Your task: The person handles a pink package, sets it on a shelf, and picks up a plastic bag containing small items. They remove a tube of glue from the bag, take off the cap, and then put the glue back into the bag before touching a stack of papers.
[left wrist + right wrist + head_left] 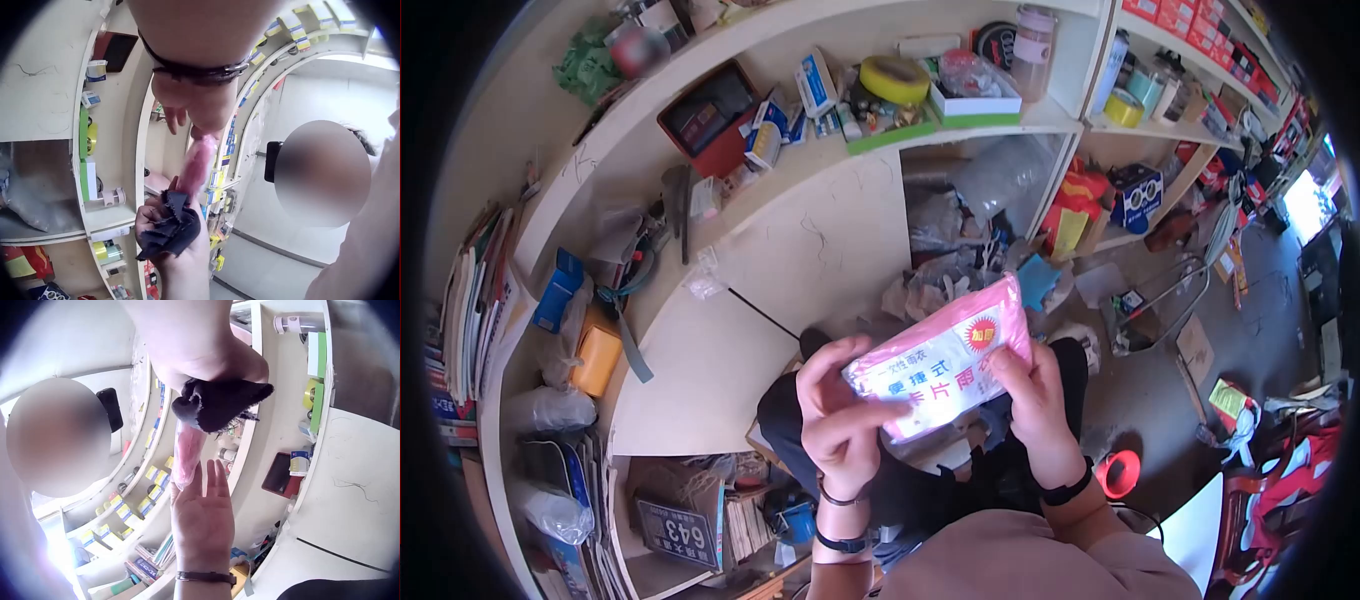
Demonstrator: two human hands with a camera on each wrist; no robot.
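A wall of pale shelving (pixel 770 30), crowded with boxes, tape and bottles, curves round in front of the seated person, whose dark-trousered lap (pixel 910 505) lies below the work. Over that lap, held up in the air rather than laid down, is a pink and white packet (pixel 930 375), its printed face towards the head camera and its right end tilted higher than its left. The left hand (pixel 840 420) pinches the packet's left end, one digit lying across the front and others behind the edge; in the right wrist view its longer fingers stretch out almost straight, a little apart. The right hand (pixel 1035 390) grips the opposite end, thumb on the printing, the remaining fingers behind and hidden from above. Bunched at those right fingers is a small dark cloth (pixel 169 228); how much of it presses on the packet I cannot tell. The step in hand looks like handling the packet, probably wiping it over, given that cloth. The next move, I judge, calls for a firm hold from the left so the right can shift cloth and fingers along the slick film without the packet slipping or buckling.
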